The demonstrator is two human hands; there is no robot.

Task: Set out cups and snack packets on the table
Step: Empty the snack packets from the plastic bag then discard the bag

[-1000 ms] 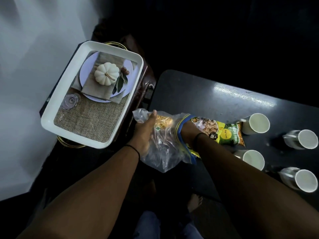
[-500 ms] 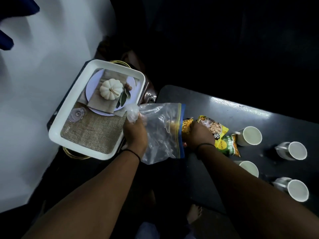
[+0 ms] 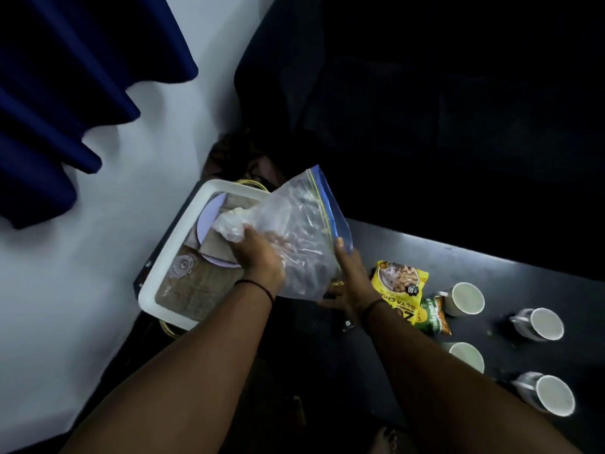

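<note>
My left hand (image 3: 258, 260) grips the bunched bottom of a clear plastic zip bag (image 3: 301, 237) with a blue seal, raised above the table's left edge. My right hand (image 3: 348, 273) holds the bag's blue-edged mouth with its thumb up along the seal. A yellow snack packet (image 3: 397, 288) lies on the dark table (image 3: 491, 276), with a green and orange packet (image 3: 432, 317) beside it. Several white cups stand to the right, among them one (image 3: 466, 298) next to the packets and another (image 3: 543, 322) further right.
A white tray (image 3: 170, 257) holding burlap, a pale plate and a glass lid sits left of the table on a dark stand. A blue curtain (image 3: 65, 109) hangs at the upper left. A white wall lies behind the tray. A foot shows below.
The bag has been lifted and tipped up, now empty-looking. The right hand left the packets on the table and took the bag's mouth. The view tilted upward.
</note>
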